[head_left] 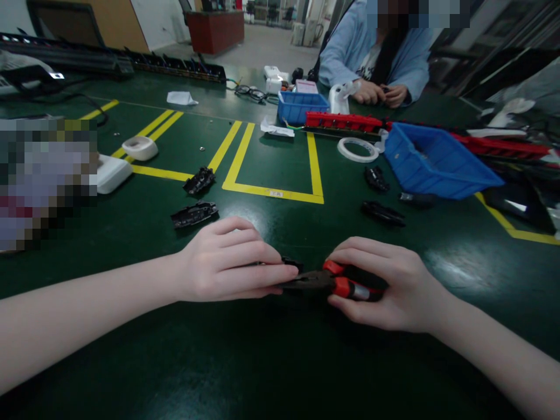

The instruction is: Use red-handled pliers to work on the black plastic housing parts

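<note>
Both hands meet at lower centre; left hand (227, 262) pins a small black part (292, 263) flat, steadying it; right hand (378, 286) fingers clamped on red-handled pliers (332, 283), nose on it.

left hand (227, 262) fingers curled, right hand (385, 286) fingers clenched

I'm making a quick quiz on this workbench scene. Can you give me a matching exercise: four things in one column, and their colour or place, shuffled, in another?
Things:
1. pliers
2. tape roll
3. large bin
4. eyeglasses

Descriptions:
A. blue, right of the yellow rectangle
B. red handles, gripped in the right hand
C. far side of the table, near the small blue bin
D. white ring lying flat

Pairs: 1-B, 2-D, 3-A, 4-C
</note>
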A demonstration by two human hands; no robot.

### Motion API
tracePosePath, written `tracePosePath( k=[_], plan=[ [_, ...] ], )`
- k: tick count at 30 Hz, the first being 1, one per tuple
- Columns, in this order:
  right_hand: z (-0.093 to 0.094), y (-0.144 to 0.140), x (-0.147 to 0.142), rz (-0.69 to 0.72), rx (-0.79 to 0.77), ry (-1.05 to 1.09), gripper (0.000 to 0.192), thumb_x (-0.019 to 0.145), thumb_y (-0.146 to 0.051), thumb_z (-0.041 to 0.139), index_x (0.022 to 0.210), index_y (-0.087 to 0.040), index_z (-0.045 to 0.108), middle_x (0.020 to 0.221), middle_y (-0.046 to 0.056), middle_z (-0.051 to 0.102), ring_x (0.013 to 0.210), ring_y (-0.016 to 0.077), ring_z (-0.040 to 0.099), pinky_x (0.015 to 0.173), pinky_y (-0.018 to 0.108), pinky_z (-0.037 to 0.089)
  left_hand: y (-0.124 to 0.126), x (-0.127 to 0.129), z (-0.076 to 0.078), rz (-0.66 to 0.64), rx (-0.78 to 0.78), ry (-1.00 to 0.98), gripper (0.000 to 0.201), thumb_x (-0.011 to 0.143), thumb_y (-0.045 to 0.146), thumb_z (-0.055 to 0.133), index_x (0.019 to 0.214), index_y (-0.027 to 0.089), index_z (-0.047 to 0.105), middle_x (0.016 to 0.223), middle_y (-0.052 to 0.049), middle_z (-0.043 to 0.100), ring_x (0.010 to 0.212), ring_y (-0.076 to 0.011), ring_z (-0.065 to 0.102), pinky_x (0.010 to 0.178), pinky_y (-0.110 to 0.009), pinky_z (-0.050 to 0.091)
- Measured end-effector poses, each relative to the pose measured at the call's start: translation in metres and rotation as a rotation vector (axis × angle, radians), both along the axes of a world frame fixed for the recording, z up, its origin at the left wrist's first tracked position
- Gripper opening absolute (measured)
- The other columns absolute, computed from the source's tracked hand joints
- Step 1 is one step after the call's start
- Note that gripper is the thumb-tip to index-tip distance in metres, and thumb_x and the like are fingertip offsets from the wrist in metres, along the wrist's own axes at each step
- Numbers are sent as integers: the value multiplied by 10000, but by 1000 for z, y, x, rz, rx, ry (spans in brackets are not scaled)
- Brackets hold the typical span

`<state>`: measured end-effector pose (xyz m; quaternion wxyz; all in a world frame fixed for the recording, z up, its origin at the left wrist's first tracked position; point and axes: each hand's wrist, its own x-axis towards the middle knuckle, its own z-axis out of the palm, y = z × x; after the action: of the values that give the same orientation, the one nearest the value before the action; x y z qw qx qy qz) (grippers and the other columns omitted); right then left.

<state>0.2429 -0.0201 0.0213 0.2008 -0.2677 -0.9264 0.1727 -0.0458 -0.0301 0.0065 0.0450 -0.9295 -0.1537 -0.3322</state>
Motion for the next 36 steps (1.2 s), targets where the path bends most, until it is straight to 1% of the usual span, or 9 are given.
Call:
tracePosePath(
  k=[6,12,16,19,21,24,26,30,36],
  plan=[
    [2,-1,-2,-18,-33,-10,218,786,-330,682,942,-189,624,850,50,659,711,152,621,599,262,501,1,2,-1,7,16,-2,205,936,274,629,1123,190,622,922,-3,726,792,-116,675,810,-281,508],
    [3,1,-1,-38,-92,-5,197,792,-317,688,930,-190,627,842,33,650,700,135,615,589,244,496,3,2,-1,-5,-14,-29,221,911,262,668,1105,168,620,920,-10,717,790,-112,664,799,-281,501],
    [4,1,-1,-30,-84,-5,189,800,-314,683,930,-189,628,829,29,645,679,126,610,574,233,490,2,1,-2,-9,-13,-26,223,909,245,670,1112,167,617,923,-9,712,788,-113,654,794,-281,492],
    [4,3,0,-18,-37,-33,199,806,-315,675,947,-182,630,844,44,649,691,137,617,577,243,495,2,1,-2,-1,-30,2,221,912,268,667,1107,176,617,954,-16,705,824,-129,649,799,-292,481],
    [3,5,3,-15,18,-63,208,811,-322,669,953,-176,633,848,57,651,694,150,618,579,260,497,2,2,-2,24,-111,53,303,911,346,662,1151,173,599,1038,-48,690,901,-164,646,807,-309,484],
    [1,9,8,-24,80,-94,216,814,-335,665,957,-177,635,853,66,652,693,159,614,574,274,496,3,5,-2,63,-313,144,481,898,436,646,1268,152,530,1198,-113,628,1046,-224,615,852,-343,507],
    [0,11,10,-26,91,-97,223,812,-337,665,967,-179,633,865,69,654,700,164,616,577,280,498,4,6,-3,58,-429,179,471,908,380,636,1296,146,508,1244,-128,596,1090,-236,595,891,-364,513],
    [1,12,11,-5,82,-115,216,814,-333,656,967,-182,632,867,78,658,706,174,620,574,290,506,7,7,-5,-25,-583,176,361,931,216,587,1277,145,513,1238,-116,591,1083,-217,592,908,-360,520],
    [4,12,9,3,98,-120,211,813,-329,657,959,-178,633,857,80,661,695,177,628,555,285,510,8,4,-4,-46,-651,153,420,904,164,612,1306,154,491,1209,-103,588,1077,-206,583,895,-336,520]
  ],
)
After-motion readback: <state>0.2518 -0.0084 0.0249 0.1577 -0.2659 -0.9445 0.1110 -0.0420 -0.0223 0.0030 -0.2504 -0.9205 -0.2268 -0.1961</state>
